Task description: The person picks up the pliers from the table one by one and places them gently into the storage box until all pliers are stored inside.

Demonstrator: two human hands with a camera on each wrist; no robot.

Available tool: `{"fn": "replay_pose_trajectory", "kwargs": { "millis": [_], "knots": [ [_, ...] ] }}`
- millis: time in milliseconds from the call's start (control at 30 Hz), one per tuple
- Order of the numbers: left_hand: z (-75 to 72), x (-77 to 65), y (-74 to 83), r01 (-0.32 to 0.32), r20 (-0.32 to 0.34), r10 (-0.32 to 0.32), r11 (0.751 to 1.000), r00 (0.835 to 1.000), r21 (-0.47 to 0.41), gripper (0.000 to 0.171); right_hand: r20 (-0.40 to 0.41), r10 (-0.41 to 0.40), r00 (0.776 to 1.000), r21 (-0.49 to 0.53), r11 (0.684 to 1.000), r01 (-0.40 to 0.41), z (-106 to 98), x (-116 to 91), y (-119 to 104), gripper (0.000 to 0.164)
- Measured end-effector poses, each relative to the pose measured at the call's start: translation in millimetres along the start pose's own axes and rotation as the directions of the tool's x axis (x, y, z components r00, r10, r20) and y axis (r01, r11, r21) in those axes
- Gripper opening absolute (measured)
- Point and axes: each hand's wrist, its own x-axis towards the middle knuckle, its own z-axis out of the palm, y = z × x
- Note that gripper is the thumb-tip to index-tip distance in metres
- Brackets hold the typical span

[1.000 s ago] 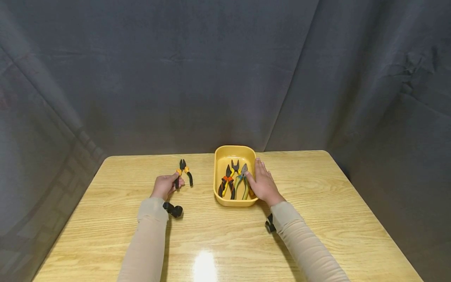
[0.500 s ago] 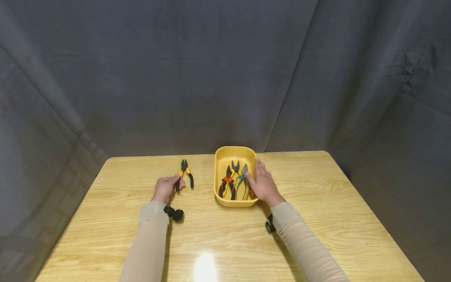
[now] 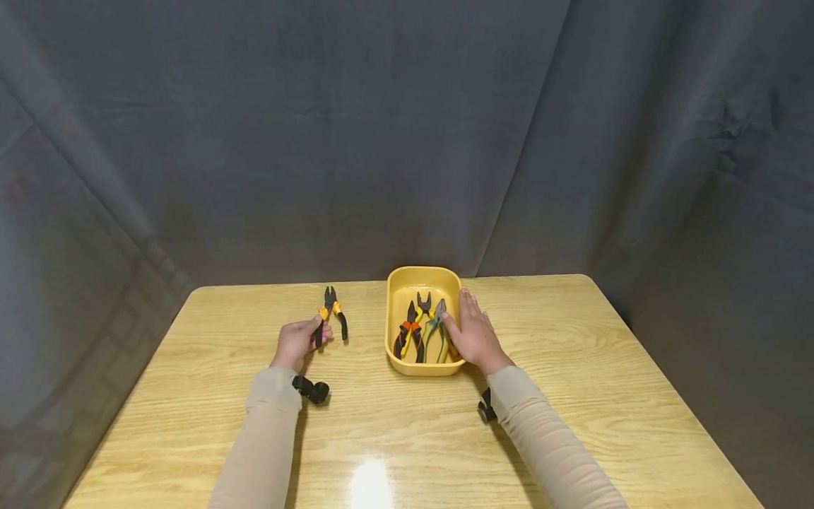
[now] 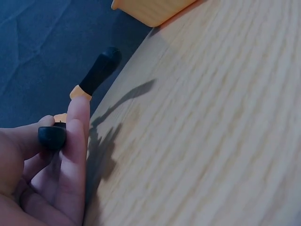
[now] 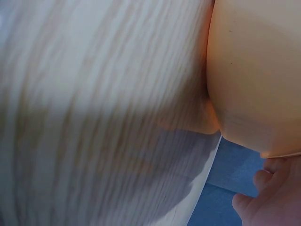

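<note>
My left hand (image 3: 297,342) pinches one handle of black-and-orange pliers (image 3: 330,300) between thumb and fingers, left of the tray. The pliers' handles are spread, and in the left wrist view their shadow falls on the wood below, apart from the free handle (image 4: 99,70). My right hand (image 3: 478,338) rests on the right side of a yellow plastic tray (image 3: 425,369), fingers straight along the outer wall, thumb over the rim. Inside lie orange-and-black pliers (image 3: 410,329), yellow-handled pliers (image 3: 424,304) and green-handled pliers (image 3: 439,329). Another handle is mostly hidden under my right thumb.
The tray stands on a light wooden table (image 3: 394,424) near its back edge. Dark grey curtains (image 3: 318,141) hang behind the table and on both sides. A black wrist mount (image 3: 311,389) sits on my left sleeve and another (image 3: 487,406) on my right.
My left hand and the pliers have shifted only slightly, still in the same hold. The right hand and the tray stay together as before; the whole view has moved a little.
</note>
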Motion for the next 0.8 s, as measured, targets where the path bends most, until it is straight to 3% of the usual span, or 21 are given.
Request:
{"fn": "replay_pose_trajectory", "kwargs": {
  "millis": [433, 800],
  "knots": [
    [0.9, 0.1, 6.8, 0.021, -0.003, -0.022, 0.997, 1.0, -0.079, 0.049, -0.002, 0.003, 1.0, 0.009, 1.0, -0.003, -4, -1, 1, 0.076],
    [12.4, -2.4, 14.1, 0.003, -0.02, -0.005, 0.994, 1.0, -0.108, 0.047, -0.014, -0.003, 1.0, -0.012, 1.0, 0.003, -3, 2, 3, 0.075]
  ]
}}
